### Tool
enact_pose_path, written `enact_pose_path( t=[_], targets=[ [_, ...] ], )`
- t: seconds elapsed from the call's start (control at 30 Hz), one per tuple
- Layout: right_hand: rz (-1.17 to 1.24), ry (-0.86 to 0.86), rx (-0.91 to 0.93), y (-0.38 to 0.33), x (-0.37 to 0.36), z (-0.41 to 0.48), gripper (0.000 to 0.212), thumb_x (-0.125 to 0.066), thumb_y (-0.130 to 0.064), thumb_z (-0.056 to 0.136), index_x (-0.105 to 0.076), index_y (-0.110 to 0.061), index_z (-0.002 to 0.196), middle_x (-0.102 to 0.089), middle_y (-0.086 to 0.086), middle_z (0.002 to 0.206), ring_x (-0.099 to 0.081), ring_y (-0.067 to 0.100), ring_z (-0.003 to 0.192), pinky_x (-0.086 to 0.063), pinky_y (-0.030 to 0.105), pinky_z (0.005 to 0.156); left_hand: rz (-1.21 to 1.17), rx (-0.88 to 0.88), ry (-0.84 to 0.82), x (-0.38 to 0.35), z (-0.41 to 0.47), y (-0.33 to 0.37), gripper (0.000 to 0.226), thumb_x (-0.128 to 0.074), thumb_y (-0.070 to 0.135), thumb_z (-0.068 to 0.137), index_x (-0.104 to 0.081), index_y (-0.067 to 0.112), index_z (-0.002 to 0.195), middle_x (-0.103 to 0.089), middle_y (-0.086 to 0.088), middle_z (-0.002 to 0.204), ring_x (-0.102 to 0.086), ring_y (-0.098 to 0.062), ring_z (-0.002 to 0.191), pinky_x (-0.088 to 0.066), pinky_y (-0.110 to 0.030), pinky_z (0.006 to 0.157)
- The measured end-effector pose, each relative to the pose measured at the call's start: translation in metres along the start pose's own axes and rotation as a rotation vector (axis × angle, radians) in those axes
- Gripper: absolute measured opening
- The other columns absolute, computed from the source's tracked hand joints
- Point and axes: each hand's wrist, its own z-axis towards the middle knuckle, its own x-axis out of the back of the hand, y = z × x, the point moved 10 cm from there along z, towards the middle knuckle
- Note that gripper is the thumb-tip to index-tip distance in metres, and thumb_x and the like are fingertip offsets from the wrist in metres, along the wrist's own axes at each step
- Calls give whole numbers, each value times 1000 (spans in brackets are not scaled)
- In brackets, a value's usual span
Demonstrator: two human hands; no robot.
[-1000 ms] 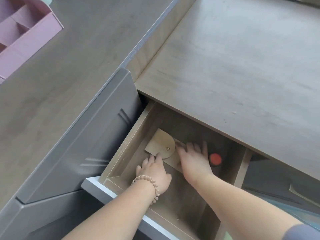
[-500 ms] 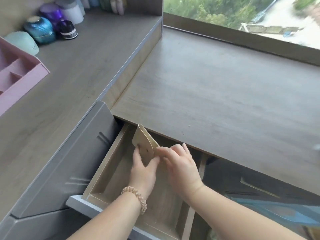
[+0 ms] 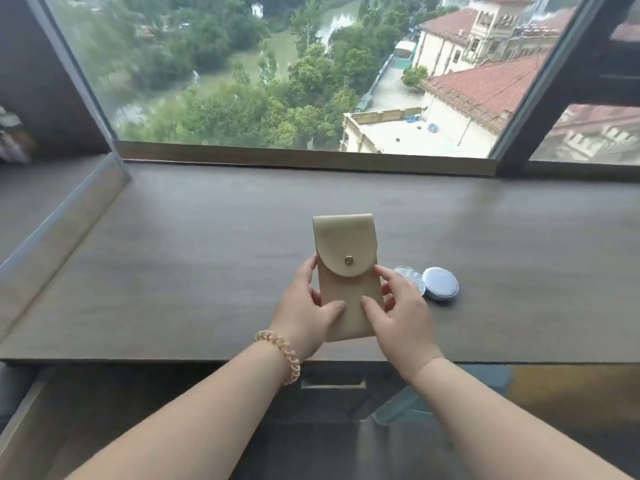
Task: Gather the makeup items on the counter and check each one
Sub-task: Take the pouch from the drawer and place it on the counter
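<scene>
A beige pouch [image 3: 346,244] is held between both hands above the near edge of the counter [image 3: 173,271], about midway along that edge, its long side running away from the person and its rounded flap fastened by a small gold snap [image 3: 348,260]. The left grip [image 3: 304,306] curls round the pouch's left edge, with the thumb laid across the lower front and the other fingers tucked behind. The right grip [image 3: 398,313] pinches the opposite edge, its thumb pressed on the lower front close to the left thumb and its forefinger resting on the right edge just under the flap. The pouch's lower half thus sits between the two palms, while the upper half with the flap stands clear beyond the fingertips. Whether its bottom edge touches the counter cannot be told. A coiled, pale bracelet [image 3: 280,355] circles the left wrist. Just to the right of the right grip, two round silvery discs [image 3: 440,283] lie on the counter, touching each other, the nearer one partly hidden behind the fingers. Along the counter's far edge runs a wide window [image 3: 277,81] looking down on trees and red-tiled roofs.
</scene>
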Motion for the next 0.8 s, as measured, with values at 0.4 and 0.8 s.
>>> enact_pose_path(
  t=[0.4, 0.8],
  targets=[
    [-299, -103, -301, 253, 201, 76, 54, -62, -38, 83, -41, -32, 133, -50, -3, 116, -52, 18, 112, -28, 37, 98, 172, 29, -136, -321, 60, 92, 68, -64, 18, 81, -30, 28, 139, -59, 6, 108, -56, -12, 89, -42, -22, 79],
    [-479, -124, -321, 334, 214, 97, 51, -59, -42, 85, -42, -31, 132, -52, -2, 117, -53, 19, 113, -26, 36, 100, 540, 192, -113, -399, 102, 59, 47, -61, 37, 80, -42, 23, 121, -62, -2, 117, -57, -25, 111, -47, -36, 89]
  ],
)
